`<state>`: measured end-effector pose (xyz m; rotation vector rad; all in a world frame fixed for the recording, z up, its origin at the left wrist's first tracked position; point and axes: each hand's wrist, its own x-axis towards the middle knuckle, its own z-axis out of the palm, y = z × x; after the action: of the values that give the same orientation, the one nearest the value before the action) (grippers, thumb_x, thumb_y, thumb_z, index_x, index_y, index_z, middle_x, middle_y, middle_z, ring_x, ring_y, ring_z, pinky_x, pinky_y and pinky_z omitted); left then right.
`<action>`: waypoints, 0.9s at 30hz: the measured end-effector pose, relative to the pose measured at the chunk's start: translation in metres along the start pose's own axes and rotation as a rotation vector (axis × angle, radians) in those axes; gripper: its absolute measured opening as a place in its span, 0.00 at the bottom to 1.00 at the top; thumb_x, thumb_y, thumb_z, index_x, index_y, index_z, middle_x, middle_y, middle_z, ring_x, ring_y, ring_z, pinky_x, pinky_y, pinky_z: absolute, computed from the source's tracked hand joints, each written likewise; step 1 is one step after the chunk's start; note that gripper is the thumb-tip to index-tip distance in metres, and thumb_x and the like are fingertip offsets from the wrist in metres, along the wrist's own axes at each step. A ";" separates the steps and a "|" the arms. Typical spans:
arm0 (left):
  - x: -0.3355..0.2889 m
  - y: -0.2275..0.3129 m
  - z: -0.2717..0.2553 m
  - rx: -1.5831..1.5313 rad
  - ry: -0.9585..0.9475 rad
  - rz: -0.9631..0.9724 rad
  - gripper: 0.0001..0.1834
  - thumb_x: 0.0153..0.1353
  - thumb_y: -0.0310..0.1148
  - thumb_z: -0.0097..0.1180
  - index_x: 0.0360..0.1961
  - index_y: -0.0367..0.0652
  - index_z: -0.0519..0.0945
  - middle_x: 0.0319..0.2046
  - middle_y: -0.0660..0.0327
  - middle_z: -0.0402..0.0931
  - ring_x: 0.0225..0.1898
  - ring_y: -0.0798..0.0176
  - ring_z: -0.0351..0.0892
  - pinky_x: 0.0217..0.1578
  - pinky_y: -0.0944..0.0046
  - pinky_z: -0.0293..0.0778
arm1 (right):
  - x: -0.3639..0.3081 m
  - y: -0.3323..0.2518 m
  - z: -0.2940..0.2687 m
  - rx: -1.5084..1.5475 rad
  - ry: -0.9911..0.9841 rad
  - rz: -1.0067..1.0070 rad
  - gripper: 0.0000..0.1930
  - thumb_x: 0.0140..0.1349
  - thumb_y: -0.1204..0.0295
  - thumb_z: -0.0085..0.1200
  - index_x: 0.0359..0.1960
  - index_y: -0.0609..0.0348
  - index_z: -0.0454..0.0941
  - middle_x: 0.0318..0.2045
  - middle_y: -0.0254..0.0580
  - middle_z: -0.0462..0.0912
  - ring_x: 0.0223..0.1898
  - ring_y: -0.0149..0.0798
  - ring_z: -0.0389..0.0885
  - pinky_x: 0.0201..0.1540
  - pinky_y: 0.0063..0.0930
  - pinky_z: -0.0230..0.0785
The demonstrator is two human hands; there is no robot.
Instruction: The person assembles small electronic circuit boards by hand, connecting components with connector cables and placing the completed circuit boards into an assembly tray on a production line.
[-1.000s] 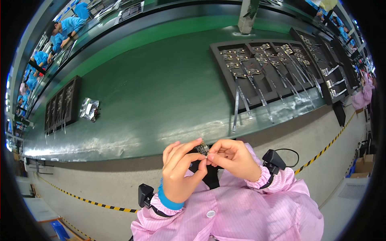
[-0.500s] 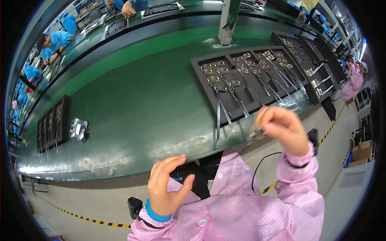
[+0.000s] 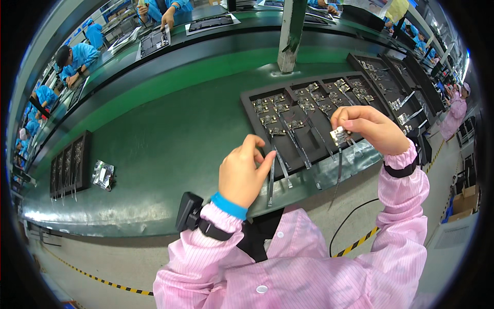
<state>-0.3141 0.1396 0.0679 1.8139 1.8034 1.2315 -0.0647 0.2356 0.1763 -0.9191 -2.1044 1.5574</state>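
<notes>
Pinched in my right hand [image 3: 368, 127] is a small circuit board [image 3: 339, 136], held above the front part of the black foam tray [image 3: 309, 139]. A dark flat cable [image 3: 339, 165] hangs down from that board. My left hand [image 3: 243, 167] is at the tray's near left corner, thumb and fingers apart, with nothing visible between them. Its thumb tip is beside a flat cable [image 3: 271, 180] that runs from a board in the tray over the table edge; whether they touch I cannot tell. Several circuit boards [image 3: 278, 108] with flat cables lie in the tray's compartments.
A second black tray [image 3: 391, 77] with boards adjoins on the right. At the far left of the green table [image 3: 170, 144] are a smaller tray [image 3: 72, 165] and a silvery bag [image 3: 103, 175]. A metal post [image 3: 291, 41] rises behind the tray. Co-workers in blue sit across the line.
My right hand has lifted the board up and over the tray, turning its face into view. My left hand has moved up and right from the table edge to the tray's cables.
</notes>
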 end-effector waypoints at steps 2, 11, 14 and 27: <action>0.016 0.001 0.009 0.096 0.037 0.064 0.14 0.50 0.33 0.67 0.33 0.41 0.74 0.24 0.62 0.76 0.23 0.60 0.74 0.26 0.60 0.71 | 0.009 0.002 0.000 -0.032 -0.038 0.033 0.10 0.65 0.69 0.46 0.28 0.61 0.71 0.37 0.32 0.74 0.40 0.26 0.68 0.47 0.21 0.58; 0.066 -0.009 0.036 0.283 -0.116 0.241 0.13 0.45 0.27 0.66 0.34 0.41 0.80 0.34 0.61 0.79 0.39 0.53 0.74 0.42 0.57 0.72 | 0.020 0.035 -0.013 0.087 -0.150 0.067 0.10 0.66 0.68 0.50 0.37 0.64 0.78 0.35 0.27 0.78 0.40 0.22 0.71 0.48 0.18 0.63; 0.073 -0.016 0.034 0.191 -0.246 0.236 0.13 0.44 0.24 0.65 0.34 0.42 0.80 0.35 0.61 0.79 0.39 0.53 0.74 0.42 0.58 0.71 | 0.018 0.035 -0.015 0.058 -0.183 0.116 0.11 0.66 0.67 0.50 0.36 0.64 0.77 0.32 0.26 0.76 0.38 0.21 0.70 0.46 0.18 0.63; 0.082 -0.010 0.030 0.258 -0.248 0.157 0.15 0.42 0.26 0.65 0.34 0.42 0.77 0.29 0.60 0.78 0.38 0.54 0.75 0.42 0.58 0.71 | 0.007 0.051 -0.020 0.083 -0.175 0.092 0.12 0.67 0.66 0.50 0.37 0.64 0.76 0.31 0.25 0.75 0.36 0.20 0.69 0.42 0.18 0.63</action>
<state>-0.3120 0.2275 0.0715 2.1759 1.7721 0.8055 -0.0431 0.2636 0.1345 -0.8912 -2.1220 1.8175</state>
